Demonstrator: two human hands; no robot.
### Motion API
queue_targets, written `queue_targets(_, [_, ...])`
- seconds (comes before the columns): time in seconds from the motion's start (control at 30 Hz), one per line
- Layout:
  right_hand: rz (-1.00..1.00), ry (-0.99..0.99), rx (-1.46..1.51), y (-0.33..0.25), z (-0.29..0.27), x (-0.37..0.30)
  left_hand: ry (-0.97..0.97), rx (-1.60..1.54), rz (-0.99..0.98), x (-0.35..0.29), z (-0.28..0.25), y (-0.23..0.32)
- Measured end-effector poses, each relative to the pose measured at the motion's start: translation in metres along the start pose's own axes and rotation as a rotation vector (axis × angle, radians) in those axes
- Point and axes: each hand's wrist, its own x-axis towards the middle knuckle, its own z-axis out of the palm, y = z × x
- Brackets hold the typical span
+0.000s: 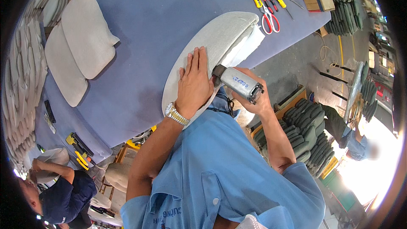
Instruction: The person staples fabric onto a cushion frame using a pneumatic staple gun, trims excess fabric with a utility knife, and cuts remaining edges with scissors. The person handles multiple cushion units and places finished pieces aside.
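Blue workshop table (pixel 140 29), left hand (pixel 193 85) flat on cushion (pixel 220 36), right hand (pixel 259 97) gripping metal tool (pixel 238 81)

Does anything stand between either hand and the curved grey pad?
The left hand lies flat on the pad, nothing visible between. For the right hand, only the silver tool it holds intervenes, at the pad's edge.
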Motion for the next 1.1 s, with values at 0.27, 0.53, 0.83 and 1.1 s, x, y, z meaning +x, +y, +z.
queue_targets(0.27, [-0.060,0.008,0.023,0.005,0.004,-0.009,0.004,-0.015,0.024,-0.001,-0.004,0.000])
queue_targets(0.53, [-0.044,0.021,0.021,0.003,0.009,-0.004,0.022,-0.029,-0.018,0.001,0.001,0.004])
queue_targets(0.83, [-0.077,0.016,0.024,0.005,0.011,-0.013,-0.016,-0.133,-0.055,0.000,-0.009,0.001])
queue_targets(1.1, [-0.090,-0.069,0.077,0.004,0.007,-0.004,0.029,-0.132,-0.044,0.000,0.005,-0.004])
